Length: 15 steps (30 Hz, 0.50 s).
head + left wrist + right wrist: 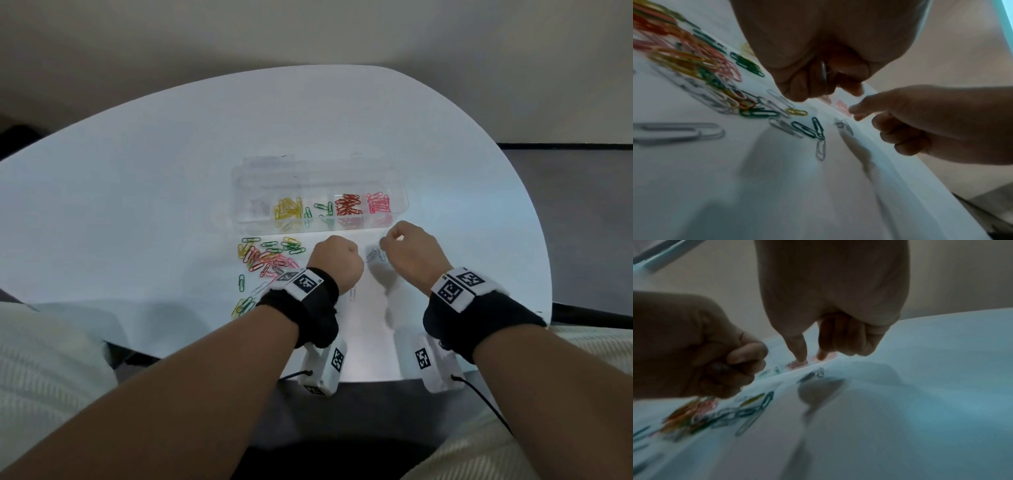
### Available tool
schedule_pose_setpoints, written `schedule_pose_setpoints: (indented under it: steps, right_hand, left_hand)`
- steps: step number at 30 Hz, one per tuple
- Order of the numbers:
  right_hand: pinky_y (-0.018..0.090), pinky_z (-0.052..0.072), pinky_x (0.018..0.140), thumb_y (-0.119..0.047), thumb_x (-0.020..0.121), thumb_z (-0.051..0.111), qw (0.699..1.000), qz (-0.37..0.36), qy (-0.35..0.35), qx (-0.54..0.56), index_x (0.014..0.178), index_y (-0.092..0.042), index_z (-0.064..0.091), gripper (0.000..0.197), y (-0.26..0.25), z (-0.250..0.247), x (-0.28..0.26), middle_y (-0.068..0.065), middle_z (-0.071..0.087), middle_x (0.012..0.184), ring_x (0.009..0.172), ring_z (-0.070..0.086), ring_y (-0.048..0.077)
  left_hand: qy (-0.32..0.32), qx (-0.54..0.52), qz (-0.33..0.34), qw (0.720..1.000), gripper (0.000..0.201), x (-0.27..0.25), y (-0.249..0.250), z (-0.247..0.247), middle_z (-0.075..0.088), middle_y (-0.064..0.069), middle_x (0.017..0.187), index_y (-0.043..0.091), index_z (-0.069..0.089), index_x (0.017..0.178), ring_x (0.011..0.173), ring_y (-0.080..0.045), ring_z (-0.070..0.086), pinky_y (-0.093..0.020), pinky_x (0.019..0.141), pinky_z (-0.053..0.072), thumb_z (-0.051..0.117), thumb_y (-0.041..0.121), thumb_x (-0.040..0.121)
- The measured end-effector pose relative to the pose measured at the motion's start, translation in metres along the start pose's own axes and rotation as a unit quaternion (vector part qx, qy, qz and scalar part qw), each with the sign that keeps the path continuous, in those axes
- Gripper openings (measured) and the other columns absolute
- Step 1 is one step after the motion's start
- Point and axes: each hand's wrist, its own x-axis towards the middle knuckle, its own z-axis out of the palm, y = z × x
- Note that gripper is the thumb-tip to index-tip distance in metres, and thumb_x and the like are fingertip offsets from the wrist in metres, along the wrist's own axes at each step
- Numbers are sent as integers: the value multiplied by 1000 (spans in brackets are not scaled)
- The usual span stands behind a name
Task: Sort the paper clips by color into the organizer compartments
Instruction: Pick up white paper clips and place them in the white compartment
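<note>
Office-like room: bare white table point(171, 178), paper clips point(267, 257).

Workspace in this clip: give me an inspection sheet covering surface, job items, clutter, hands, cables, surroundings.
Surface: pale round table, bare toward the far side.
Job's things: clear organizer, lid open behind it; yellow clips, green clips, red clips and pink clips each in their own compartment; pale clips in the leftmost. Mixed unsorted pile on the table; a few silver clips lie between the hands.
Clutter: nothing seen.
Hands: left hand fisted, its grip on a silver clip; right hand with thumb and forefinger apart above the silver clips, holding nothing.
Cables: black cord from the right wrist unit.
Surroundings: plain wall, dark floor.
</note>
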Motion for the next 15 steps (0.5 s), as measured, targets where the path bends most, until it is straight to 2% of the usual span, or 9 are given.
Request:
schedule_pose_setpoints:
  steps: [1,2,3,5,7,9,11,15]
  right_hand:
    - [33,47,71,-34,87,55,999,-3,8,-49,89,-21,56,13,2,2,0,0,63,83,79,60,22]
    - [33,49,72,-39,85,59,995,-4,15,-94,94,-25,57,18,5,4,0,0,65,86,81,62,22]
    - [32,50,73,-41,84,60,992,-4,23,-124,97,-28,59,19,6,6,0,0,66,89,84,64,23]
    - [29,47,70,-37,83,61,988,-4,39,-148,94,-30,64,13,6,7,0,1,67,95,86,64,24]
    - [26,43,66,-29,82,62,987,4,42,-153,85,-29,67,6,2,6,0,0,69,95,84,64,23]
    - [25,42,63,-23,80,61,987,16,39,-158,82,-26,70,10,0,5,-1,1,69,91,79,63,23]
    - [24,44,59,-22,78,62,987,32,31,-156,82,-22,72,11,0,5,-1,1,69,85,74,63,22]
    - [29,58,64,-27,69,66,987,68,8,-143,77,-14,72,16,2,8,2,4,70,74,67,67,22]
  left_hand:
    - [-4,7,-6,1000,30,0,2,-1,36,-6,52,11,32,49,55,-24,33,-24,48,26,42,-4,74]
    - [-2,15,-11,1000,29,1,3,-1,36,-4,53,12,33,50,55,-23,34,-23,48,24,44,-1,73]
    - [3,24,-14,1000,24,2,4,-2,44,-2,57,13,38,53,59,-23,41,-22,50,28,46,3,73]
    - [13,59,-18,998,11,4,5,-4,60,3,75,21,51,65,75,-22,57,-24,62,42,52,15,75]
    - [10,97,-19,995,4,6,5,-4,64,6,90,28,55,82,86,-20,60,-27,70,45,58,26,79]
    - [-3,143,-12,990,17,10,4,-3,64,3,101,28,56,98,94,-21,60,-30,76,47,61,33,82]
    - [-10,193,3,981,26,14,5,0,64,1,108,24,57,107,99,-23,60,-33,81,49,62,35,84]
    - [-5,234,27,972,23,17,10,7,64,-1,111,20,63,107,100,-25,62,-32,79,48,60,30,86]
